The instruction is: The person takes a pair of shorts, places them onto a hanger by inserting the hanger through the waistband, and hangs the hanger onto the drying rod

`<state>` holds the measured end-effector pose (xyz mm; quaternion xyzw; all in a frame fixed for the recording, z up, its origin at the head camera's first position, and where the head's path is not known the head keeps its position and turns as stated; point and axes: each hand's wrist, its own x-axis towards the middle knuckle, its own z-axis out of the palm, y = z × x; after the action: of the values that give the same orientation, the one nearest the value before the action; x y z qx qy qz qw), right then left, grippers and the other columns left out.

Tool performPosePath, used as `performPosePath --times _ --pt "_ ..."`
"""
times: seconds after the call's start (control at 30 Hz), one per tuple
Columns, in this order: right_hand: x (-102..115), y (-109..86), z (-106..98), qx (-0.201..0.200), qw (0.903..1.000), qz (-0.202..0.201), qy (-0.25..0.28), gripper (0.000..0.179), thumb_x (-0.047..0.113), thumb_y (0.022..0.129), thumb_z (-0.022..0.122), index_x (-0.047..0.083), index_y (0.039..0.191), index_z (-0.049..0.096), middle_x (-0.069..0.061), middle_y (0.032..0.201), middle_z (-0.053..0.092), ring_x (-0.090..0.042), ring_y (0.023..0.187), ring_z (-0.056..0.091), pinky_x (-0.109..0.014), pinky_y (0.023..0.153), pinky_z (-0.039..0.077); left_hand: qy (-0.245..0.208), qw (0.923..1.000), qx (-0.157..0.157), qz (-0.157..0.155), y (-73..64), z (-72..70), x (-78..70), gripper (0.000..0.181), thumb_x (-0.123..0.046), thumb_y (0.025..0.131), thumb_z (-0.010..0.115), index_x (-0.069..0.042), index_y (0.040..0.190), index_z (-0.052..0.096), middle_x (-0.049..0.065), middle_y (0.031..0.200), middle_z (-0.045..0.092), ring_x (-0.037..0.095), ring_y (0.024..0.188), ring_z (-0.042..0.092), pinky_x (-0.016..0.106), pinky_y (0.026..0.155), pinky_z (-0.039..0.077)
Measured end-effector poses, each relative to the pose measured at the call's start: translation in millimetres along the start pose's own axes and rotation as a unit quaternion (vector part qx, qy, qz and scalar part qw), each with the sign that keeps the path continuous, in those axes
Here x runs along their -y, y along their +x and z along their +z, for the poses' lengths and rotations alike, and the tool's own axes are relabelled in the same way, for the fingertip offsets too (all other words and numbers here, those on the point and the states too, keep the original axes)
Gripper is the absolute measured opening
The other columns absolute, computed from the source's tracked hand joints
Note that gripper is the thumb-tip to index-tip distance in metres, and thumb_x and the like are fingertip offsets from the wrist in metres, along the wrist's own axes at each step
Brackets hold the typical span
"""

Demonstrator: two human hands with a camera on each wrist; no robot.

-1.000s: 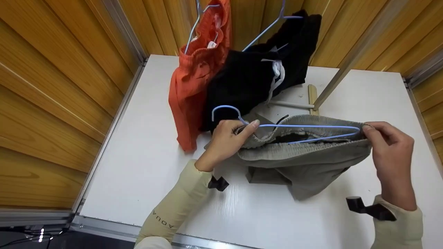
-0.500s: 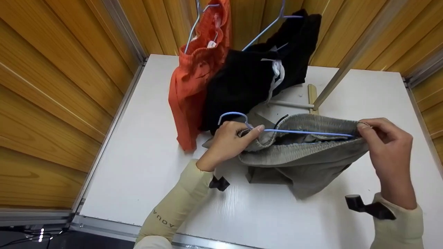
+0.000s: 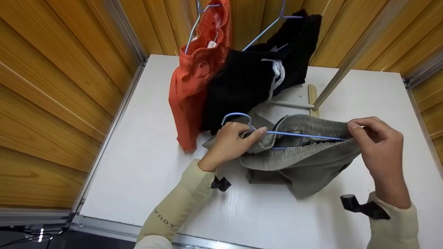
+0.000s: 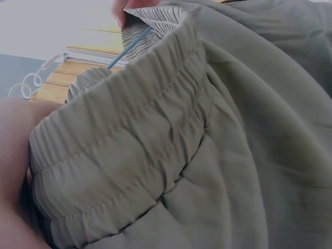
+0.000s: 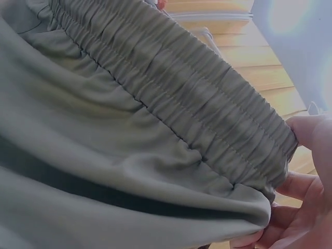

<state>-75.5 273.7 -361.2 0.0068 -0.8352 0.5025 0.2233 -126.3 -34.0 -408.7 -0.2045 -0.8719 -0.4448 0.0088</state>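
Note:
Grey-green elastic-waist pants [image 3: 311, 169] are held up over the white table, waistband gaping toward the head camera. My left hand [image 3: 228, 141] grips a blue wire clothes hanger [image 3: 301, 135] below its hook, together with the left part of the waistband. The hanger's bar runs inside the waist opening, its right end close to my right hand [image 3: 379, 148]. That hand pinches the right end of the waistband [image 5: 176, 83] between thumb and fingers, as the right wrist view shows. In the left wrist view, the gathered waistband [image 4: 119, 140] covers most of the hanger.
Behind hang orange pants [image 3: 195, 83] and a black garment [image 3: 238, 79] with a white drawstring, each on a wire hanger. A rack's pole [image 3: 342, 74] rises from a wooden foot [image 3: 312, 95] at the back right. Wood-panelled walls [image 3: 52, 103] border the white table [image 3: 138, 173].
The hanger's hook has moved right and slightly down, and its right end sits deeper in the waistband. My right hand has come left with the waistband's end; my left hand has shifted slightly right.

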Motion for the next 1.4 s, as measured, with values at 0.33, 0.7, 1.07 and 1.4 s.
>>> performPosePath --times 0.33,0.7,1.07,1.4 --pt "4.8 -3.4 14.9 0.025 0.9994 -0.026 -0.001 0.009 -0.002 0.088 0.063 -0.008 0.091 0.070 0.013 0.085 0.065 -0.006 0.072 0.050 -0.012 0.064 0.040 0.022 0.9997 0.002 -0.005 0.7 3.6 -1.8 0.056 -0.055 0.090 0.058 -0.020 0.051 0.039 -0.010 0.053 0.028 0.007 0.053 0.033 0.023 0.050 0.027" --pt "6.6 -7.5 34.9 0.058 0.9943 -0.008 -0.089 0.007 0.013 0.083 0.076 0.012 0.090 0.075 0.018 0.084 0.061 -0.003 0.065 0.045 -0.014 0.059 0.034 0.031 0.9992 -0.021 0.013 0.3 7.7 -2.5 0.056 -0.052 0.091 0.059 -0.019 0.051 0.037 -0.010 0.053 0.027 0.006 0.053 0.033 0.022 0.051 0.026" --pt "-0.3 -13.1 35.6 0.097 0.9855 -0.101 -0.096 0.020 0.007 0.078 0.079 0.012 0.096 0.074 0.002 0.091 0.067 0.001 0.075 0.052 -0.006 0.070 0.040 -0.016 0.9985 -0.052 0.010 0.0 8.0 1.6 0.055 -0.050 0.093 0.058 -0.019 0.052 0.035 -0.009 0.051 0.024 0.004 0.048 0.024 0.021 0.049 0.020" --pt "-1.8 -15.5 30.0 0.150 0.9731 -0.120 -0.127 0.032 0.010 0.074 0.082 0.019 0.103 0.074 0.002 0.104 0.069 0.007 0.103 0.049 -0.008 0.089 0.035 -0.032 0.9979 -0.055 0.012 0.5 7.6 0.6 0.055 -0.048 0.093 0.059 -0.019 0.053 0.035 -0.008 0.051 0.024 0.005 0.049 0.024 0.021 0.050 0.020"
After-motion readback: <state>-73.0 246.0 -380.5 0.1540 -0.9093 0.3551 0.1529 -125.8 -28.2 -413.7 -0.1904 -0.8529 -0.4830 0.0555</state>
